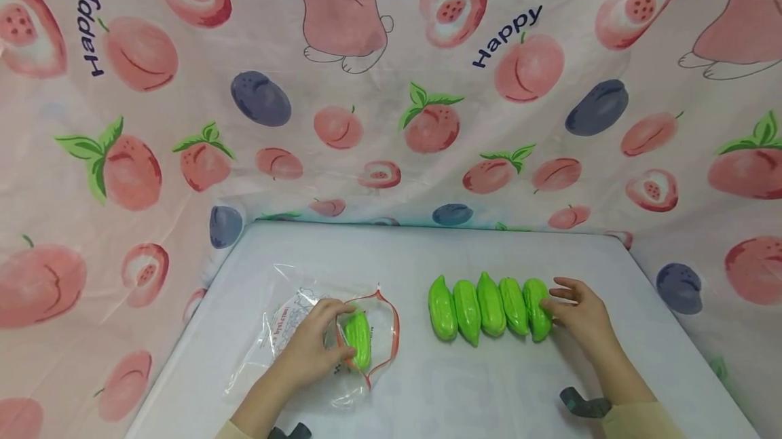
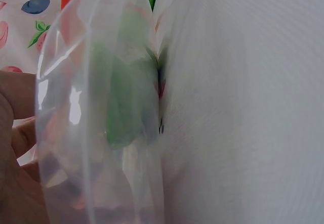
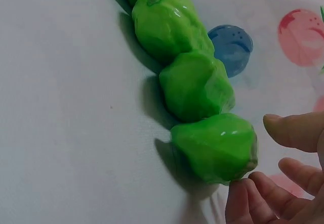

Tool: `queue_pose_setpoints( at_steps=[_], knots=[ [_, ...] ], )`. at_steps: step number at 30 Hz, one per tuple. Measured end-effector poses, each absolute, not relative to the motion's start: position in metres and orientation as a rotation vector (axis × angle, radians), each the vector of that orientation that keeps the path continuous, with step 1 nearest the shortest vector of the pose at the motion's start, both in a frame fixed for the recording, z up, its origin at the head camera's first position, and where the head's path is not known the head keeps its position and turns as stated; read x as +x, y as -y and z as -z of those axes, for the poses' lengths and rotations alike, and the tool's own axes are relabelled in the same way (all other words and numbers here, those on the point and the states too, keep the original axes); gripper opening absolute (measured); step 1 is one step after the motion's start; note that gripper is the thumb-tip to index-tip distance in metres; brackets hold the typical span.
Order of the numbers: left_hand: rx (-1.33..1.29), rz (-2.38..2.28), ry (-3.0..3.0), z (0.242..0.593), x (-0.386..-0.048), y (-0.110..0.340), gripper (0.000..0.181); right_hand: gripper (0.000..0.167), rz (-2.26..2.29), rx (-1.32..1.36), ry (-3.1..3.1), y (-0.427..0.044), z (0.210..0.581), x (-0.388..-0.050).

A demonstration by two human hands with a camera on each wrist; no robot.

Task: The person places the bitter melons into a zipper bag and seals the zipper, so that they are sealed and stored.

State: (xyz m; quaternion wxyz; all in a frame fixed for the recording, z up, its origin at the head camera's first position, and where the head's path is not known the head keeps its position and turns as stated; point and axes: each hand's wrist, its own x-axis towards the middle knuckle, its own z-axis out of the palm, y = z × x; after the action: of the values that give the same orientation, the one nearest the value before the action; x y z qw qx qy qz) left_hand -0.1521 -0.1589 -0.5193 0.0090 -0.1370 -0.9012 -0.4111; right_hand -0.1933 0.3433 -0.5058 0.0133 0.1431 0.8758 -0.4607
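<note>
A clear plastic zip bag (image 1: pixel 287 317) with a red-edged mouth lies on the table, mouth gaping to the right. My left hand (image 1: pixel 314 344) grips the near side of that mouth, thumb and fingers spread along the rim. One green toy vegetable (image 1: pixel 358 338), ridged and cucumber-like, shows inside the mouth; through the film it looks blurred in the left wrist view. Several similar green vegetables (image 1: pixel 467 310) lie side by side in a row. My right hand (image 1: pixel 580 313) is beside the rightmost green vegetable (image 3: pixel 217 148), fingers loosely bent and fingertips at its end, not wrapped round it.
The white table (image 1: pixel 427 391) is bounded at the back and sides by a hanging pink fruit-print cloth (image 1: pixel 379 120). A dark strap piece (image 1: pixel 583 404) sits by the right wrist.
</note>
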Motion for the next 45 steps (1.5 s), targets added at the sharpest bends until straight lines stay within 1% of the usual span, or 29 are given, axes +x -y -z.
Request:
queue_pose_setpoints(
  at_steps=[7, 17, 27, 45],
  knots=[
    [-0.422, 1.281, 2.817, 0.519, -0.152, 0.158, 0.073, 0.082, 1.426, 0.449, -2.666, -0.348, 0.509, -0.195],
    [-0.432, 1.267, 2.814, 0.518, -0.153, 0.157, 0.073, 0.085, 1.403, 0.439, -2.603, -0.353, 0.511, -0.196],
    [-0.426, 1.259, 2.817, 0.519, -0.152, 0.158, 0.072, 0.083, 1.462, 0.380, -2.556, -0.356, 0.514, -0.194],
    [-0.425, 1.274, 2.813, 0.520, -0.153, 0.159, 0.071, 0.081, 1.462, 0.465, -2.528, -0.353, 0.512, -0.192]
  ],
)
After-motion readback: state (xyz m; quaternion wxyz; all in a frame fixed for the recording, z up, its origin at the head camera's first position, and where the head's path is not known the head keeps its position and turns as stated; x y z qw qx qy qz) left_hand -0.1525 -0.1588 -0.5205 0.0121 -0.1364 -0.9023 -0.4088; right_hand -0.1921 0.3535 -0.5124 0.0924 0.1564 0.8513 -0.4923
